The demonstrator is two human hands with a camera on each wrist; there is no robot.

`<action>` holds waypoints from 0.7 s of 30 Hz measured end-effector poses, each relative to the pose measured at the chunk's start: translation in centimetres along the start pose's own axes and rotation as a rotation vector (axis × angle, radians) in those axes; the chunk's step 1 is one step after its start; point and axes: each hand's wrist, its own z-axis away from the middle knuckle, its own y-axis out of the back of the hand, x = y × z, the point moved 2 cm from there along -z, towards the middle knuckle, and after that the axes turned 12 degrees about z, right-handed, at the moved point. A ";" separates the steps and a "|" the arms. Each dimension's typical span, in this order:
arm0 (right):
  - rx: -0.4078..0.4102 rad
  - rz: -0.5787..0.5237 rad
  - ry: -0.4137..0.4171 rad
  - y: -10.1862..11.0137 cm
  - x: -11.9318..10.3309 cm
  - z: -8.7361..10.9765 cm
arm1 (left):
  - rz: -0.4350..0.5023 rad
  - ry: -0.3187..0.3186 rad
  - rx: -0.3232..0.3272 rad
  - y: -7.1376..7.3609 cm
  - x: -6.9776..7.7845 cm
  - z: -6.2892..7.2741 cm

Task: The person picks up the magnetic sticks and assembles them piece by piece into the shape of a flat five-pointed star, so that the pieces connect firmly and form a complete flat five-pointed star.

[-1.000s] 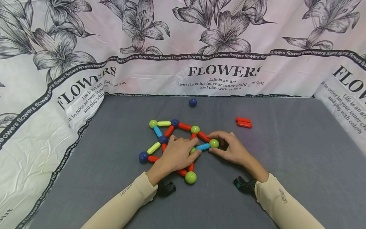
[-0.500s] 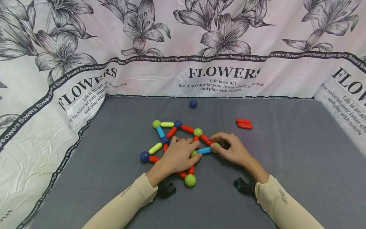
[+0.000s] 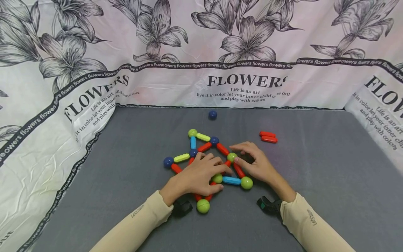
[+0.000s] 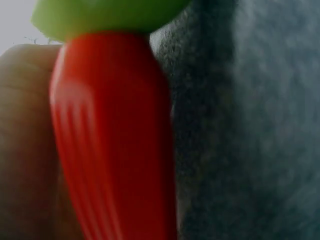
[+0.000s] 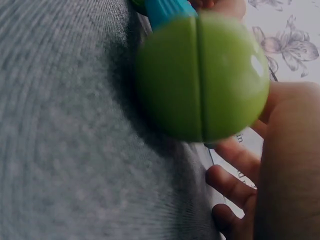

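A flat frame of colored rods and balls lies mid-table in the head view. My left hand [image 3: 199,175] spreads over it, thumb and index finger on either side of an inner green ball [image 3: 217,178]. The hand hides several red rods. In the left wrist view a red rod [image 4: 115,140] meets a green ball [image 4: 105,17] beside a finger. My right hand [image 3: 256,162] is at the frame's right side, thumb on another green ball [image 3: 232,157], index finger reaching beyond it. Below lies the outer green ball [image 3: 247,183], joined to a blue rod [image 3: 231,180].
A loose dark blue ball [image 3: 212,114] sits at the back of the grey table [image 3: 315,157]. Two red rods [image 3: 269,137] lie side by side at the back right. A flower-printed sheet [image 3: 201,84] hangs behind. A near green ball [image 3: 203,206] forms the frame's front corner.
The frame has turned clockwise, its far part shifting right and its outer right ball coming nearer. My right hand has lost contact with that ball. My left thumb has moved away from the inner ball.
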 end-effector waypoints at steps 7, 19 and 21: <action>0.015 -0.003 0.040 -0.1 -0.1 -0.1 | 0.046 0.023 0.006 0.6 -0.2 0.2; 0.061 -0.026 0.012 -0.3 0.3 0.0 | 0.051 0.107 0.033 0.8 -0.5 0.2; 0.067 -0.030 0.001 -0.3 0.3 0.1 | 0.041 0.130 0.043 0.7 -0.6 0.1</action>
